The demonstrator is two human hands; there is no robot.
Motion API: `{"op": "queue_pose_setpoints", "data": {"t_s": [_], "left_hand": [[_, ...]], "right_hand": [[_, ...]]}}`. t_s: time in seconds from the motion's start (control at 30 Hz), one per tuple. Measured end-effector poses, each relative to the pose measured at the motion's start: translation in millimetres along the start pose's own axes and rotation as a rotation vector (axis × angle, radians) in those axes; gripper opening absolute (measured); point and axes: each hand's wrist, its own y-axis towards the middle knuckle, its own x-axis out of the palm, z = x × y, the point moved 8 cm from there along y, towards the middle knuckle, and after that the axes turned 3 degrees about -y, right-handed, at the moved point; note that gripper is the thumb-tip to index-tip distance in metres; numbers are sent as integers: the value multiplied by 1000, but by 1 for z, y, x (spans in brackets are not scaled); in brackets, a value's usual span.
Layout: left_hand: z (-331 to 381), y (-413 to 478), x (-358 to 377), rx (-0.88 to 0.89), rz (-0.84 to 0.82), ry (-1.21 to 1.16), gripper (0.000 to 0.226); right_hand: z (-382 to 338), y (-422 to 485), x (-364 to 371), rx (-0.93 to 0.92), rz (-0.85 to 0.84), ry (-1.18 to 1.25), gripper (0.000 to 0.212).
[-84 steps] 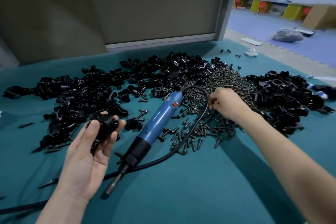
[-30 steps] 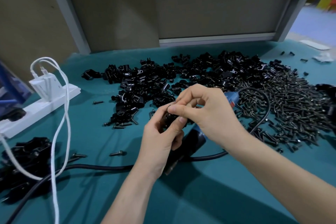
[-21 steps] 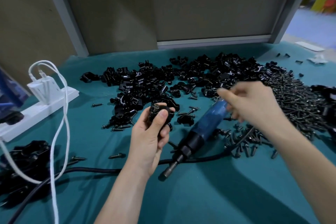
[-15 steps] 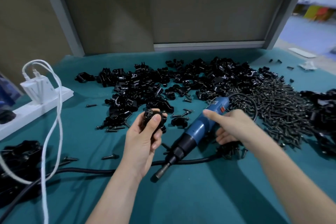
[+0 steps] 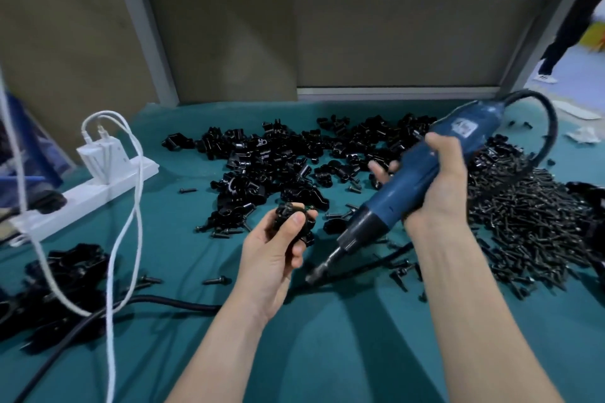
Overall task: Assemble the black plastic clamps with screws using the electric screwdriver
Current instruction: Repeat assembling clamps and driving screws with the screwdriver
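Note:
My left hand [image 5: 275, 249] grips a black plastic clamp [image 5: 288, 214] between thumb and fingers, held above the teal table. My right hand [image 5: 438, 183] is wrapped round the body of the blue electric screwdriver [image 5: 412, 180], which is lifted off the table and tilted, its bit [image 5: 319, 270] pointing down-left, just right of and below the clamp. Whether a screw sits in the clamp I cannot tell. A pile of loose black clamps [image 5: 281, 160] lies behind the hands. A heap of black screws [image 5: 530, 213] spreads at the right.
A white power strip with a charger [image 5: 95, 173] and white cable [image 5: 131, 206] sits at the left. More black clamps [image 5: 55, 285] lie at the near left. The screwdriver's black cord [image 5: 157, 301] runs across the teal table [image 5: 343, 337]. A grey partition [image 5: 393, 39] stands behind.
My right hand has closed round the screwdriver and lifted it off the table, bit angled toward the clamp. My left hand keeps holding the clamp in about the same place.

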Motion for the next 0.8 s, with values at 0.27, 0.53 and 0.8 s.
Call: {"op": "queue_pose_setpoints", "data": {"t_s": [0.27,0.53,0.8], "left_hand": [[9,6,-15,57,82,241,20],[8,10,-19,102,67,292,10],[4,11,-14,110,-1,357,17]], "right_hand": [[-26,26,39,-24,-189,524,18],[-16,41,22,-119,-18,360,27],[-15,44,23,-117,-40,300,27]]}}
